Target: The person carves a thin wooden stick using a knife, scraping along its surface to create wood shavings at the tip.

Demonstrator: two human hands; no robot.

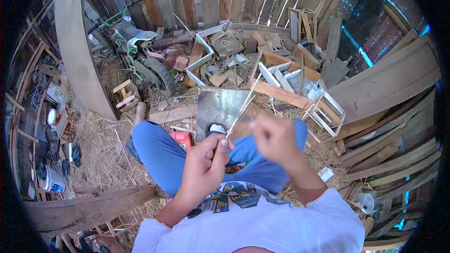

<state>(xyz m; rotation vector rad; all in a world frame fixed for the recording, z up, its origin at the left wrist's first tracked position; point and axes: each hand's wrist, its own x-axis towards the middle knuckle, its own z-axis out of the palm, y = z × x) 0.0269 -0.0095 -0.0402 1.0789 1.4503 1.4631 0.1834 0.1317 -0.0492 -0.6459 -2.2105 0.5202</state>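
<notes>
Two thin wooden sticks (242, 111) rise from my left hand (206, 160), which is shut on their lower ends between thumb and fingers. They slant up and to the right, spreading slightly apart at the top. To the right, beside the sticks and apart from them, my right hand (277, 141) is blurred by motion. Its fingers look curled in, and whatever they may hold cannot be made out. Beyond both hands a dark, worn flat board (213, 105) lies on the ground. Between my legs sits a red plastic object (182, 138), partly hidden by my left knee.
Wood scraps (227, 44) and white-edged frames (281, 77) pile up ahead. A green bicycle-like frame (119, 16) leans at the upper left. Long planks (391, 82) stack on the right. A white bucket (52, 180) stands left, and straw (101, 147) covers the ground.
</notes>
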